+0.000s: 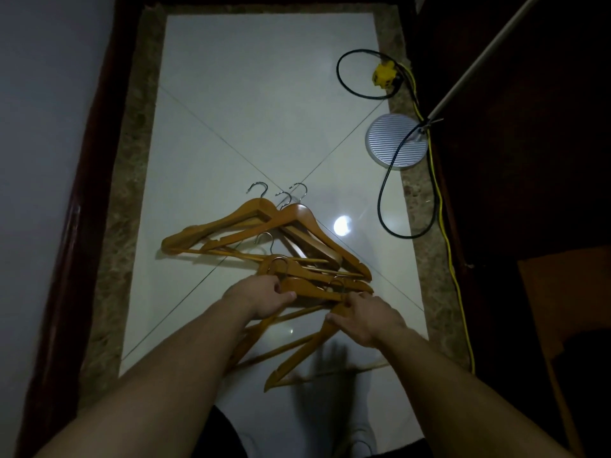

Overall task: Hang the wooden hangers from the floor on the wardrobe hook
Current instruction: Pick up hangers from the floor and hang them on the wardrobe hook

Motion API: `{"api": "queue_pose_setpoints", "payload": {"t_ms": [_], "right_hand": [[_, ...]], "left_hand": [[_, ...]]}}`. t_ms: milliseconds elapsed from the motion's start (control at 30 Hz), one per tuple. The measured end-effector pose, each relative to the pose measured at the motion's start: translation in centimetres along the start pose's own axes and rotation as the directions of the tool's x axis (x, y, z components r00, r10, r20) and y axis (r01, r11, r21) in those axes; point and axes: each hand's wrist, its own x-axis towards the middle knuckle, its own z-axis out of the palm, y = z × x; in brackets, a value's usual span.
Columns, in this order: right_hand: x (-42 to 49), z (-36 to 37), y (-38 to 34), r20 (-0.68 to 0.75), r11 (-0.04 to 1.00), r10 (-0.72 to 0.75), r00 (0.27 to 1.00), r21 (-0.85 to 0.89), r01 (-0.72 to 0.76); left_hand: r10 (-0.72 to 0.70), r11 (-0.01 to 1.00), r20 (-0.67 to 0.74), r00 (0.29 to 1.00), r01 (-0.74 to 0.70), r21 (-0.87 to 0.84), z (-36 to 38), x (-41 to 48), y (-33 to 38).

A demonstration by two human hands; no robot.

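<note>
A dim home room: glossy tiled floor (264, 94), floor-lamp base (393, 142), wooden hangers (297, 211).

Both your forearms (185, 352) are bare; nearer you than the wooden hangers (291, 223) show dark clothing (221, 434) and a blurred white shoe (360, 436).

Left hand (261, 299) and right hand (367, 322) hide parts of nearest hangers (314, 289) — pole (479, 60) cut off above.

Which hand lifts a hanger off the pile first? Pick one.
Probably left: the left hand grips the top hanger near its neck; the right hand pinches a lower hanger crossed by others.
</note>
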Motion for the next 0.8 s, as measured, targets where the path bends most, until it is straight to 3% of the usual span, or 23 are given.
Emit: {"api": "queue_pose_setpoints", "payload": {"t_ms": [167,533,800], "right_hand": [[3.4,0.5,1.3,0.047,0.999,0.044,0.998,0.008,-0.045],[8.5,3.6,6.5,-0.087,0.997,0.039,0.995,-0.066,-0.044],[10.8,6.1,7.9,-0.064,0.993,0.059,0.996,-0.1,-0.065]], "left_hand": [[0.041,0.999,0.017,0.999,-0.04,-0.036,0.9,2.8,1.3],[0.16,0.98,0.151,0.976,-0.139,-0.141,7.9,9.4,5.7],[0.117,0.99,0.142,0.983,-0.103,-0.101,13.4,11.0,5.0]]}}
